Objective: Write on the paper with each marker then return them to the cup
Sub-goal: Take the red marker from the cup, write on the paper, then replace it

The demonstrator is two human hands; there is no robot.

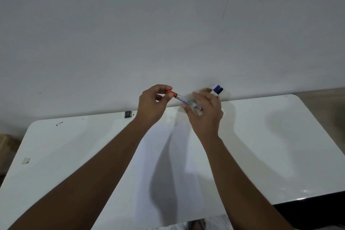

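Observation:
A red marker (183, 100) with a white barrel is held level above the far side of the table. My left hand (152, 106) pinches its red cap end. My right hand (205, 114) holds the other end of the barrel. A white sheet of paper (168, 164) lies on the table under my forearms. Behind my right hand stands the cup (205, 90), mostly hidden, with a blue-capped marker (216, 88) and a black-capped marker (220, 90) sticking out of it.
The white table (270, 145) stands against a plain grey wall. A small dark object (127, 114) sits at the table's far edge left of my hands. A scrap of tape (26, 160) lies near the left edge.

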